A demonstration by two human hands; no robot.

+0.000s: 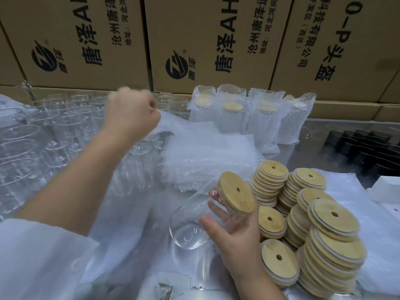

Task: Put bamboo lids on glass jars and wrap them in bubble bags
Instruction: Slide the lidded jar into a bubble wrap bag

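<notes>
- Bamboo lid (237, 192) with a centre hole sits on the mouth of a clear glass jar (188, 224), which lies tilted at about 6 o'clock.
- Right hand (234, 231) holds the jar from below near its lidded end, with fingers and thumb curled round the glass.
- Left hand (132, 111) is raised at 11 o'clock and blurred. Its fingers are curled at the edge of a bubble bag (184, 124); I cannot tell whether they pinch it.
- Bag pile (207, 156) lies flat at the centre, just beyond the jar.
- Lid stacks (324, 230) lean at 4 o'clock, just beside the right hand.
- Four wrapped jars (249, 118) stand in a row at 1 o'clock against the cartons (86, 40), their lids showing through the bubbles.
- Bare jars (43, 135) crowd 9 to 10 o'clock.
- The cartons at 12 o'clock carry sideways black print: a round logo, "唐泽AH", "沧州唐泽", "地址:河北河间". The right one reads "科技有限公司", "开发区(西区)" and "P头盔".
- White sleeve (39, 256) fills 8 o'clock.
</notes>
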